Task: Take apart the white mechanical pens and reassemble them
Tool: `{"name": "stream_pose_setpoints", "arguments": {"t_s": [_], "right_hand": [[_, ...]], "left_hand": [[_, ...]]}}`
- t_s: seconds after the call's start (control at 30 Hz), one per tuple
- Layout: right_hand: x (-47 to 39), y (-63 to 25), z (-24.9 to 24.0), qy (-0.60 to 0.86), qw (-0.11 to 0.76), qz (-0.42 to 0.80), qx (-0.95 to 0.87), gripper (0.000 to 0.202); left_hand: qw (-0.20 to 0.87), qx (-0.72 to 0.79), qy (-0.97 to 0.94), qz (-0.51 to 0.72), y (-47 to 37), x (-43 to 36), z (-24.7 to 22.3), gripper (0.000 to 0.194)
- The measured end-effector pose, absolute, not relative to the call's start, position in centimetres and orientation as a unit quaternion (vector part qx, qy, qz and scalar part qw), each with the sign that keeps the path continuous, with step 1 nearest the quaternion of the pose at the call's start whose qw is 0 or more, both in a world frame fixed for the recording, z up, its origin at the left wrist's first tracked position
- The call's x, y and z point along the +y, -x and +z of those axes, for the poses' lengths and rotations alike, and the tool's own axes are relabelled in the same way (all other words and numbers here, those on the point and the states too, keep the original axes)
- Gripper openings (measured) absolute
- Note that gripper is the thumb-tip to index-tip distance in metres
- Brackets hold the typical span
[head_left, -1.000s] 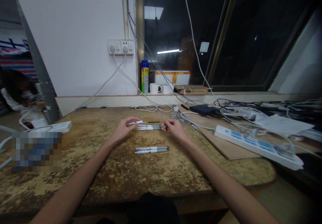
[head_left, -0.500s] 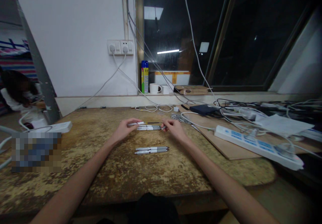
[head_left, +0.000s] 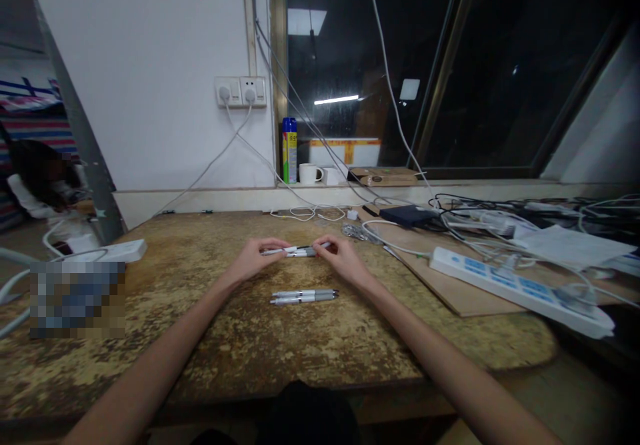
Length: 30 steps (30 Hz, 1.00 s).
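My left hand (head_left: 257, 256) pinches a white pen barrel (head_left: 280, 252) over the worn wooden table. Facing it, my right hand (head_left: 336, 256) has its fingers closed on a grey pen part (head_left: 324, 246). A thin dark refill (head_left: 303, 247) shows between the two parts. Just under the hands lie white-and-grey pens (head_left: 301, 254), partly covered by the fingers. Nearer to me, two more pens (head_left: 304, 296) rest side by side on the table.
On the right are a power strip (head_left: 520, 292), a brown board (head_left: 450, 298), tangled cables and a dark box (head_left: 407, 216). Another power strip (head_left: 123, 252) lies at left. A spray can (head_left: 289, 152) and mug (head_left: 310, 174) stand on the sill. A person sits at far left.
My right hand has brought the grey part up and closer to the white barrel. Less of the refill shows between them now.
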State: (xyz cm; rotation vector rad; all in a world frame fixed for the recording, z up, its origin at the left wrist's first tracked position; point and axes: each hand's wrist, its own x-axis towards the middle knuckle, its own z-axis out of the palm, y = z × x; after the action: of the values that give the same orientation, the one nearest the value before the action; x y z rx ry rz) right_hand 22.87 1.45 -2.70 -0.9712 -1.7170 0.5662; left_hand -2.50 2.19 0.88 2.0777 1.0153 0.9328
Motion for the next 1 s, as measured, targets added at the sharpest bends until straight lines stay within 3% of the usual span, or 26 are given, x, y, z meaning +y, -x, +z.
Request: {"name": "stream_pose_setpoints", "arguments": {"t_s": [0.23,0.7,0.83,1.0], "right_hand": [[1.5,-23.1,-2.9,0.402,0.487,0.255,-0.732,0.034],[1.8,-22.8,-3.4,0.399,0.478,0.305,-0.720,0.030],[2.2,-23.1,-3.5,0.401,0.504,0.331,-0.690,0.038],[2.9,-23.6,-3.4,0.409,0.568,0.368,-0.612,0.026]], "left_hand": [[0.313,0.381,-0.797,0.349,2.5,2.4,0.3,0.039],[0.311,0.395,-0.783,0.366,2.9,3.0,-0.2,0.043],[0.325,0.394,-0.778,0.366,2.9,2.8,0.0,0.044],[0.331,0.406,-0.757,0.390,2.7,2.3,0.7,0.044]]}}
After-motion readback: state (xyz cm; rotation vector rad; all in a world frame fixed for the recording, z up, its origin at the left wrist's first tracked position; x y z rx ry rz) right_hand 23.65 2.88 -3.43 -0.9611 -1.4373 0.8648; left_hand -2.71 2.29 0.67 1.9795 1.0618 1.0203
